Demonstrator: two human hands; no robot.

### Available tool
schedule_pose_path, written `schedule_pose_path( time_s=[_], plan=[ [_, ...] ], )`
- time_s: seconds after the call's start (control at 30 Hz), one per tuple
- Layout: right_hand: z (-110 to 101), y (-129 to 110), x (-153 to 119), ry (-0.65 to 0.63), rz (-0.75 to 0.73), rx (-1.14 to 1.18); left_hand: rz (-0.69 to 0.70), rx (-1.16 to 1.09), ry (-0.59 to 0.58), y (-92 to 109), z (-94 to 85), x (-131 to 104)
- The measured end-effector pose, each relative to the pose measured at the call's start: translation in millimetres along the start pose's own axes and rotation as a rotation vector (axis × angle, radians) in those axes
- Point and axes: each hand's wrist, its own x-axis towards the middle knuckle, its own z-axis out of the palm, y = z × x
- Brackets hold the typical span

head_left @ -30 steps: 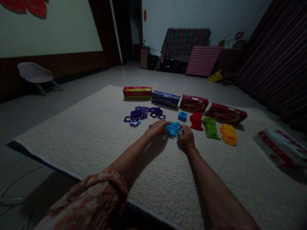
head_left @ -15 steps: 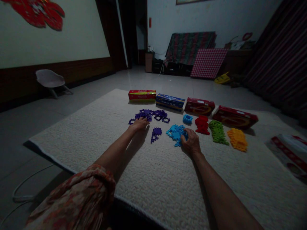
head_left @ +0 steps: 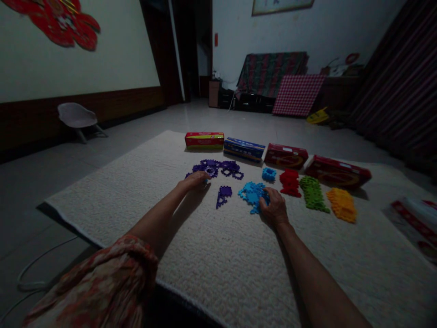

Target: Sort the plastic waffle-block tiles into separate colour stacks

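Observation:
My left hand (head_left: pixel 195 180) is at the near edge of a spread of purple interlocking plastic pieces (head_left: pixel 227 166), fingers closed, with a bit of blue piece (head_left: pixel 205 181) showing beneath the fingertips. Nearer to me, a few purple pieces (head_left: pixel 224 196) lie apart between the hands. My right hand (head_left: pixel 275 207) curls its fingers and thumb on the right side of a loose pile of light blue interlocking pieces (head_left: pixel 251 193). Just behind that pile sits a small blue cube-like block (head_left: pixel 269 173). Stacks of red (head_left: pixel 290 183), green (head_left: pixel 313 194) and yellow pieces (head_left: pixel 342 205) stand to the right.
A red-and-yellow box (head_left: pixel 205 141), a blue box (head_left: pixel 244 149) and two dark red boxes (head_left: pixel 286 156) line the far side of the pale textured mat (head_left: pixel 136 182). A red-and-white package (head_left: pixel 414 223) lies at the right edge. A small chair (head_left: pixel 78 119) stands left on the floor.
The view has tilted up slightly. My left hand has drawn back a little from the purple pieces, and blue now shows under its fingertips. My right hand stays on the blue pile.

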Motion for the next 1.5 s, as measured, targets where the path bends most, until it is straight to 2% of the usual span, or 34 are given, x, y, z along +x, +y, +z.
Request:
schedule_pose_path(
  time_s=[0.1,0.2,0.43,0.6,0.73,0.8,0.87,0.93,1.07,1.17,1.23,1.33,1.43,1.5],
  plan=[
    [0.5,-0.4,-0.1,0.0,0.004,0.0,-0.059,-0.149,0.028,-1.9,-6.5,-2.1],
    [0.9,-1.0,-0.6,0.003,0.017,0.001,-0.092,-0.282,0.084,6.6,-10.1,-0.8],
    [0.7,-1.7,-1.0,-0.003,0.039,0.005,-0.085,-0.597,0.163,26.7,1.3,14.7],
    [0.0,-1.1,-0.4,-0.021,0.053,0.006,-0.089,-0.799,0.217,17.9,12.2,27.2],
    [-0.6,-1.9,-0.6,-0.027,0.049,0.017,-0.133,-0.957,0.368,12.8,16.7,32.9],
    [-0.5,-1.9,-0.6,-0.02,0.051,0.029,-0.16,-1.024,0.437,19.9,17.7,36.8],
    [-0.2,-1.3,-0.3,-0.005,0.057,0.046,-0.162,-1.059,0.447,35.9,19.2,43.3],
    [0.1,-0.4,0.2,0.008,0.065,0.067,-0.126,-1.032,0.395,59.7,21.9,52.4],
    [0.1,0.5,0.3,0.025,0.077,0.09,0.011,-0.8,0.289,115.0,27.5,72.8],
    [-0.2,-0.1,-0.3,0.03,0.073,0.083,0.116,-0.637,0.235,141.7,27.9,82.6],
    [-0.4,-0.9,-0.4,0.03,0.069,0.077,0.124,-0.556,0.255,144.2,27.3,83.1],
    [-0.5,-2.2,0.2,0.029,0.073,0.078,0.084,-0.432,0.313,127.0,30.1,72.2],
    [-0.5,-2.7,1.2,0.025,0.074,0.087,0.053,-0.303,0.283,103.2,40.8,50.7],
    [-0.7,-2.7,1.5,0.018,0.076,0.085,0.125,-0.239,0.228,93.6,50.5,35.5]
  ],
)
